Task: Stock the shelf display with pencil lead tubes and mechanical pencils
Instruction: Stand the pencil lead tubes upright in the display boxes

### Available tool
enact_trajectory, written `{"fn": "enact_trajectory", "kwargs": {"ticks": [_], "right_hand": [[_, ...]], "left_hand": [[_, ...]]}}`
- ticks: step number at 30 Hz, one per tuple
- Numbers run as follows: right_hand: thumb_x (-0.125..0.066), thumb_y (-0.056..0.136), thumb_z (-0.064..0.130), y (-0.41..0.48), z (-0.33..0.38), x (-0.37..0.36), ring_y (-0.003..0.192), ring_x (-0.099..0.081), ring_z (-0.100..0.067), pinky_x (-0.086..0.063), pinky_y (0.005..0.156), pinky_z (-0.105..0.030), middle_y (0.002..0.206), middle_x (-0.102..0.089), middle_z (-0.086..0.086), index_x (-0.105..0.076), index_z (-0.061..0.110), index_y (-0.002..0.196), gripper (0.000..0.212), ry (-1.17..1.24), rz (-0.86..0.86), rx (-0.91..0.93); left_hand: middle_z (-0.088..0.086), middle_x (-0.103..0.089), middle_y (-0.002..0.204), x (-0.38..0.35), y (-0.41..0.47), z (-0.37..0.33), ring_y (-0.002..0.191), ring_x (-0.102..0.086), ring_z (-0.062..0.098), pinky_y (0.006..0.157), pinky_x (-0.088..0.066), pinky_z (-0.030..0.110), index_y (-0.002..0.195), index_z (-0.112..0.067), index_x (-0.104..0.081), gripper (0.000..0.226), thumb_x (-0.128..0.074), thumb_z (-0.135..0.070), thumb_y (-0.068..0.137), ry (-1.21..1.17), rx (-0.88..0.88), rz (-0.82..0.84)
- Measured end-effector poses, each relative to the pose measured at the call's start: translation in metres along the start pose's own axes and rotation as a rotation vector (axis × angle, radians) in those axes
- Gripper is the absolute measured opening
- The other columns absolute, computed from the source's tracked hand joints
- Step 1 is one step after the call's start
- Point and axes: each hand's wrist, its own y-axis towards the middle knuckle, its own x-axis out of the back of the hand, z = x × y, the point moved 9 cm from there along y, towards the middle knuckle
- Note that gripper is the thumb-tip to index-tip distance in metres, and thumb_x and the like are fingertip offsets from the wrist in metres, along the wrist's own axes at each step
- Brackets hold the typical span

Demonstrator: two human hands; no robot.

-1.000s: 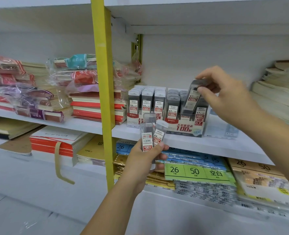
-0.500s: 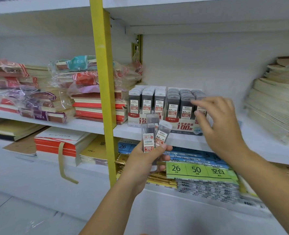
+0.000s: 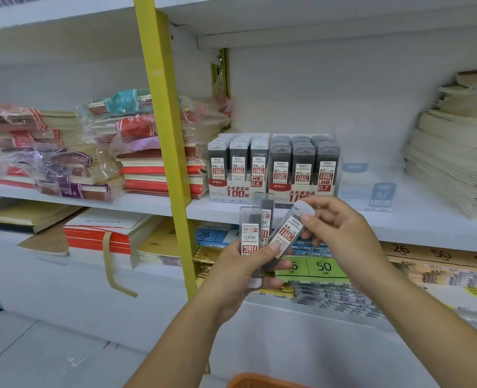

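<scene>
Head view: the left hand (image 3: 241, 273) has its grip closed round two upright pencil lead tubes (image 3: 250, 236), held just below the front edge of the shelf (image 3: 427, 219). A third, tilted tube (image 3: 287, 233), labelled 0.5, leans right from them. The right hand (image 3: 343, 233) has its grip pinching the top end of this one. On the shelf behind, a 0.5 display box (image 3: 238, 191) and a 0.7 display box (image 3: 301, 193) stand full, side by side, right of a yellow post (image 3: 170, 163).

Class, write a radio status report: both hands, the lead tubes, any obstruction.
Left hand grips two upright tubes. Right hand pinches tilted tube. Nothing between hands and display boxes.
</scene>
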Motion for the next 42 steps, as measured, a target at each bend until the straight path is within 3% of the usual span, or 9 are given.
{"fn": "enact_trajectory", "kwargs": {"ticks": [9, 15, 18, 21, 29, 33, 36, 40, 42], "right_hand": [[-0.065, 0.091, 0.012, 0.003, 0.01, -0.013, 0.073, -0.071, -0.014, -0.054, 0.062, -0.023, 0.089, -0.075, 0.005, -0.064, 0.028, 0.103, 0.02, 0.002, 0.052, 0.04], [-0.065, 0.091, 0.015, 0.035, 0.086, -0.018, 0.083, -0.07, -0.011, -0.058, 0.066, -0.024, 0.092, -0.072, 0.007, -0.06, 0.041, 0.093, 0.027, -0.101, -0.016, 0.335], [-0.064, 0.092, 0.019, 0.056, 0.128, -0.037, 0.086, -0.067, -0.007, -0.056, 0.074, -0.027, 0.091, -0.068, 0.012, -0.054, 0.043, 0.092, 0.027, -0.321, -0.033, 0.513], [-0.063, 0.092, 0.02, 0.077, 0.148, -0.059, 0.079, -0.062, -0.001, -0.052, 0.072, -0.024, 0.086, -0.064, 0.017, -0.053, 0.039, 0.097, 0.022, -0.524, -0.017, 0.603], [-0.066, 0.089, 0.029, 0.128, 0.115, -0.094, 0.083, -0.053, 0.001, -0.038, 0.062, -0.02, 0.092, -0.06, 0.015, -0.047, 0.036, 0.103, 0.025, -0.889, 0.159, 0.418], [-0.068, 0.085, 0.037, 0.129, 0.115, -0.102, 0.099, -0.036, -0.01, -0.032, 0.078, -0.03, 0.101, -0.054, 0.01, -0.055, 0.039, 0.098, 0.019, -1.143, 0.115, 0.532], [-0.065, 0.088, 0.04, 0.129, 0.113, -0.1, 0.109, -0.036, -0.017, -0.027, 0.084, -0.031, 0.108, -0.052, 0.007, -0.062, 0.035, 0.117, 0.029, -1.283, 0.067, 0.544], [-0.059, 0.093, 0.026, 0.09, 0.124, -0.096, 0.101, -0.04, -0.016, -0.031, 0.087, -0.03, 0.101, -0.061, 0.002, -0.068, 0.018, 0.117, 0.027, -1.118, -0.065, 0.74], [-0.055, 0.093, 0.029, 0.066, 0.121, -0.096, 0.093, -0.042, -0.005, -0.034, 0.086, -0.026, 0.092, -0.06, 0.014, -0.069, 0.023, 0.112, 0.024, -0.902, -0.043, 0.731]], "left_hand": [[0.001, -0.078, 0.109, 0.019, -0.005, -0.005, 0.097, -0.076, 0.019, 0.064, -0.058, 0.023, 0.122, -0.024, -0.063, 0.034, -0.072, -0.029, 0.09, -0.017, -0.022, -0.08], [-0.005, -0.079, 0.097, 0.061, -0.008, -0.034, 0.081, -0.076, 0.01, 0.056, -0.054, 0.017, 0.114, -0.027, -0.065, 0.018, -0.064, -0.03, 0.096, -0.002, -0.105, -0.247], [-0.004, -0.079, 0.09, 0.09, -0.008, -0.046, 0.068, -0.072, 0.005, 0.052, -0.051, 0.015, 0.11, -0.027, -0.066, 0.013, -0.064, -0.029, 0.097, -0.032, -0.158, -0.349], [-0.003, -0.079, 0.086, 0.111, -0.005, -0.047, 0.06, -0.068, 0.003, 0.05, -0.049, 0.016, 0.108, -0.027, -0.066, 0.012, -0.065, -0.028, 0.096, -0.055, -0.191, -0.422], [-0.007, -0.078, 0.085, 0.121, 0.011, -0.046, 0.06, -0.068, 0.002, 0.053, -0.05, 0.015, 0.106, -0.032, -0.065, 0.011, -0.065, -0.031, 0.095, -0.049, -0.209, -0.398], [-0.006, -0.079, 0.088, 0.117, 0.014, -0.047, 0.065, -0.071, 0.004, 0.054, -0.051, 0.016, 0.108, -0.032, -0.064, 0.013, -0.065, -0.032, 0.095, -0.049, -0.199, -0.341], [-0.003, -0.079, 0.091, 0.112, 0.012, -0.049, 0.069, -0.073, 0.008, 0.054, -0.052, 0.017, 0.112, -0.032, -0.062, 0.018, -0.065, -0.034, 0.095, -0.058, -0.177, -0.284], [-0.001, -0.079, 0.094, 0.105, 0.004, -0.052, 0.07, -0.073, 0.009, 0.056, -0.052, 0.016, 0.117, -0.03, -0.062, 0.023, -0.065, -0.035, 0.095, -0.011, -0.171, -0.216], [-0.001, -0.079, 0.094, 0.101, 0.0, -0.053, 0.069, -0.072, 0.008, 0.057, -0.052, 0.016, 0.117, -0.029, -0.062, 0.023, -0.065, -0.036, 0.095, 0.021, -0.17, -0.192]]}}
